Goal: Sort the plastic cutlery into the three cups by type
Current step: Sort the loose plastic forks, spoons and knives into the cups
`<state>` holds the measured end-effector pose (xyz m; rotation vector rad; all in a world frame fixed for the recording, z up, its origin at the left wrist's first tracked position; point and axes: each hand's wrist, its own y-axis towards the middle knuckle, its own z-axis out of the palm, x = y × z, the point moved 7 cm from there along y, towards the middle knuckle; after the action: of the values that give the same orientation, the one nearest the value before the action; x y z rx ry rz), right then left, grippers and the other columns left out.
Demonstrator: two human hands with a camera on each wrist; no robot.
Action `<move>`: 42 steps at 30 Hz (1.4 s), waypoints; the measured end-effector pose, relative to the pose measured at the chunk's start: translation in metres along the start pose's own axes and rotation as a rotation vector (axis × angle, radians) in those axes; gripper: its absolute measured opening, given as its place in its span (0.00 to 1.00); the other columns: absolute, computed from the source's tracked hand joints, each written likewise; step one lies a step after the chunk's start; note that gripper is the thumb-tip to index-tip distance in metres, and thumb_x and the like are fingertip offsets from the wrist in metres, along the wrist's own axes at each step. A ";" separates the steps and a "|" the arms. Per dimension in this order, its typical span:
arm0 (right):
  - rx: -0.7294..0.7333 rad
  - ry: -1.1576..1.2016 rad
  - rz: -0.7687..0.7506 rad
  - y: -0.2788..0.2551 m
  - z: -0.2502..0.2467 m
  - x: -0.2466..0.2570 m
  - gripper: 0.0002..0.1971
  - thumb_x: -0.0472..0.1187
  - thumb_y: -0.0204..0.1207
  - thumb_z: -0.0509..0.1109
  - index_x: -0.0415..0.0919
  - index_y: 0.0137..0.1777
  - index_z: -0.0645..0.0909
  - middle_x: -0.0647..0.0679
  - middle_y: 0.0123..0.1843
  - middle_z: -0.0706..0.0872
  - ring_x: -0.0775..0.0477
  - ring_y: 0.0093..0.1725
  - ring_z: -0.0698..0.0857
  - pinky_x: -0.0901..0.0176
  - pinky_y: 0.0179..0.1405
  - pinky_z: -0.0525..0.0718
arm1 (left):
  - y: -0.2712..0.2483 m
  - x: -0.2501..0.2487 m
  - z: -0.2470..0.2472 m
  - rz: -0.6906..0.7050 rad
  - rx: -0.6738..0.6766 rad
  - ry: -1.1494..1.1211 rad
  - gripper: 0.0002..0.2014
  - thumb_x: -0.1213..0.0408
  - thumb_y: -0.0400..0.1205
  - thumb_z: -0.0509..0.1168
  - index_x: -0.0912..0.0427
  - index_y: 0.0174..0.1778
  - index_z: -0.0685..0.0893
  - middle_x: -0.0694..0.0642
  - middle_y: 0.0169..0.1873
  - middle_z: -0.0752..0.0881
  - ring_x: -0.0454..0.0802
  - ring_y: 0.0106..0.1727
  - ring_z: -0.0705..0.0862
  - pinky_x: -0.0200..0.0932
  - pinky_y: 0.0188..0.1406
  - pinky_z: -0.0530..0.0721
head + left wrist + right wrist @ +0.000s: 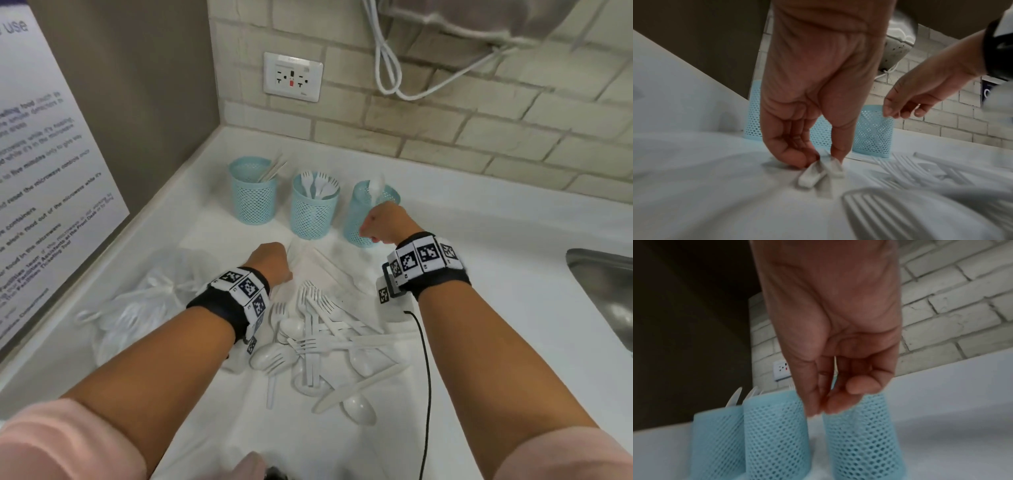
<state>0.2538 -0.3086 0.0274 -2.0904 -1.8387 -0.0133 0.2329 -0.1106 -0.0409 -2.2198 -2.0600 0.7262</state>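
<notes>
Three light blue mesh cups stand in a row: the left cup [252,202] holds knives, the middle cup [313,219] holds forks, and the right cup [356,219] has a blurred white spoon [376,183] at its mouth. My right hand [380,222] hangs just in front of the right cup [859,434], its fingers [813,395] loosely curled with nothing in them. My left hand [272,262] is down on the white counter, and thumb and fingers pinch the ends of two white cutlery handles [822,172]. I cannot tell which type they are. A pile of white forks, spoons and knives [325,339] lies between my forearms.
A clear plastic bag [147,301] with more cutlery lies left of the pile. A steel sink [603,291] opens at the right edge. A black cable [424,359] runs along the pile's right side. Tiled wall with an outlet [293,77] stands behind the cups.
</notes>
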 end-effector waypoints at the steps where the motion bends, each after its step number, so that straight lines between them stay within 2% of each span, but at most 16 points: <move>1: 0.037 -0.092 -0.019 -0.007 0.005 -0.001 0.07 0.36 0.76 0.66 0.33 0.44 0.83 0.43 0.41 0.84 0.46 0.42 0.81 0.60 0.43 0.79 | -0.001 -0.001 0.001 0.006 0.009 0.002 0.20 0.61 0.79 0.67 0.70 0.62 0.76 0.65 0.62 0.81 0.60 0.63 0.80 0.44 0.55 0.78; 4: 0.131 -0.100 -0.029 -0.018 0.027 -0.008 0.14 0.40 0.74 0.71 0.28 0.51 0.86 0.44 0.41 0.84 0.47 0.42 0.81 0.64 0.37 0.78 | -0.005 -0.002 0.004 0.014 0.040 0.015 0.18 0.62 0.80 0.64 0.71 0.61 0.77 0.66 0.61 0.81 0.61 0.62 0.80 0.45 0.54 0.78; 7: 0.208 -0.139 0.021 -0.022 0.055 -0.020 0.21 0.47 0.71 0.76 0.33 0.57 0.83 0.44 0.48 0.86 0.45 0.48 0.83 0.56 0.50 0.82 | -0.010 -0.006 0.007 0.008 0.063 0.035 0.16 0.65 0.83 0.59 0.72 0.64 0.76 0.67 0.63 0.80 0.62 0.64 0.80 0.46 0.58 0.78; 10: 0.153 -0.161 0.008 -0.021 0.075 -0.029 0.27 0.50 0.68 0.78 0.34 0.61 0.78 0.42 0.60 0.84 0.42 0.59 0.82 0.51 0.60 0.81 | -0.019 -0.012 0.007 0.014 0.083 0.057 0.14 0.74 0.83 0.53 0.74 0.63 0.75 0.68 0.63 0.81 0.63 0.64 0.80 0.47 0.59 0.78; 14: 0.069 -0.106 -0.013 -0.027 0.076 -0.032 0.21 0.45 0.71 0.75 0.33 0.60 0.78 0.39 0.61 0.83 0.40 0.61 0.81 0.51 0.59 0.80 | -0.027 -0.020 0.002 0.035 0.081 -0.037 0.15 0.71 0.86 0.51 0.75 0.65 0.73 0.70 0.64 0.79 0.65 0.63 0.80 0.49 0.53 0.77; 16: 0.042 -0.081 -0.029 -0.031 0.073 -0.033 0.18 0.41 0.73 0.71 0.33 0.60 0.78 0.39 0.62 0.83 0.40 0.61 0.81 0.51 0.59 0.80 | -0.031 -0.023 0.004 0.025 0.116 -0.119 0.16 0.70 0.85 0.51 0.75 0.65 0.72 0.70 0.56 0.83 0.64 0.47 0.84 0.48 0.39 0.78; 19: 0.041 -0.045 -0.050 -0.036 0.077 -0.035 0.21 0.45 0.76 0.70 0.36 0.65 0.75 0.40 0.66 0.80 0.40 0.66 0.78 0.52 0.62 0.76 | -0.040 -0.027 0.006 0.025 0.137 -0.174 0.21 0.58 0.85 0.57 0.75 0.63 0.74 0.60 0.31 0.79 0.52 0.25 0.73 0.39 0.23 0.69; 20: 0.043 -0.048 -0.061 -0.037 0.080 -0.035 0.23 0.48 0.75 0.70 0.36 0.66 0.75 0.40 0.67 0.79 0.40 0.67 0.77 0.52 0.63 0.74 | -0.043 -0.029 0.006 0.036 0.136 -0.148 0.24 0.54 0.84 0.60 0.75 0.63 0.74 0.60 0.31 0.79 0.53 0.27 0.76 0.40 0.24 0.72; 22: 0.013 -0.070 -0.076 -0.039 0.083 -0.033 0.24 0.50 0.74 0.71 0.35 0.65 0.76 0.40 0.65 0.80 0.40 0.65 0.77 0.52 0.62 0.75 | -0.047 -0.035 0.010 0.073 0.141 -0.063 0.29 0.49 0.81 0.64 0.74 0.64 0.75 0.66 0.46 0.86 0.61 0.46 0.86 0.46 0.42 0.82; 24: -0.024 -0.077 -0.060 -0.040 0.084 -0.031 0.21 0.48 0.74 0.71 0.35 0.61 0.77 0.40 0.62 0.82 0.40 0.61 0.80 0.52 0.56 0.78 | -0.052 -0.039 0.017 0.090 0.135 0.009 0.31 0.46 0.79 0.65 0.73 0.64 0.76 0.67 0.60 0.83 0.61 0.62 0.82 0.45 0.57 0.79; 27: -0.041 -0.101 -0.022 -0.041 0.083 -0.030 0.14 0.44 0.74 0.68 0.34 0.52 0.80 0.39 0.56 0.84 0.40 0.53 0.83 0.56 0.45 0.78 | -0.052 -0.037 0.028 0.074 0.148 0.025 0.34 0.42 0.76 0.67 0.71 0.64 0.76 0.64 0.62 0.82 0.58 0.64 0.80 0.44 0.58 0.77; 29: -0.069 -0.033 0.006 -0.040 0.079 -0.034 0.10 0.38 0.76 0.64 0.31 0.50 0.81 0.37 0.55 0.85 0.39 0.52 0.84 0.57 0.45 0.79 | -0.050 -0.036 0.032 0.049 0.150 -0.012 0.34 0.42 0.74 0.70 0.70 0.60 0.77 0.63 0.58 0.84 0.58 0.61 0.81 0.44 0.55 0.78; 33: -0.207 0.526 0.115 -0.043 0.071 -0.061 0.07 0.35 0.74 0.66 0.33 0.41 0.85 0.41 0.39 0.86 0.40 0.43 0.85 0.53 0.45 0.87 | -0.049 -0.034 0.033 0.005 0.144 -0.069 0.23 0.46 0.75 0.71 0.66 0.41 0.78 0.56 0.36 0.81 0.50 0.42 0.82 0.38 0.39 0.77; 35: -0.288 0.952 0.157 -0.051 0.065 -0.070 0.07 0.37 0.75 0.70 0.41 0.35 0.81 0.46 0.33 0.82 0.47 0.36 0.81 0.59 0.36 0.82 | -0.046 -0.032 0.034 -0.011 0.153 -0.102 0.22 0.51 0.76 0.71 0.69 0.48 0.79 0.59 0.43 0.83 0.53 0.49 0.84 0.39 0.45 0.78; 38: -0.314 1.470 0.163 -0.058 0.058 -0.070 0.04 0.40 0.78 0.69 0.45 0.42 0.78 0.48 0.41 0.82 0.52 0.43 0.80 0.60 0.43 0.80 | -0.045 -0.032 0.033 -0.008 0.117 -0.111 0.30 0.51 0.76 0.71 0.72 0.65 0.75 0.64 0.62 0.81 0.58 0.65 0.79 0.44 0.57 0.77; 42: -0.350 1.941 0.156 -0.058 0.042 -0.063 0.06 0.35 0.83 0.57 0.41 0.44 0.71 0.42 0.43 0.83 0.45 0.44 0.85 0.52 0.45 0.83 | -0.043 -0.036 0.033 0.003 0.096 -0.123 0.25 0.51 0.75 0.72 0.69 0.56 0.79 0.60 0.49 0.81 0.57 0.58 0.82 0.42 0.50 0.77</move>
<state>0.1788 -0.3522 -0.0115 -1.1289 -0.3875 -1.6597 0.1800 -0.1488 -0.0450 -2.1792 -2.0262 0.9640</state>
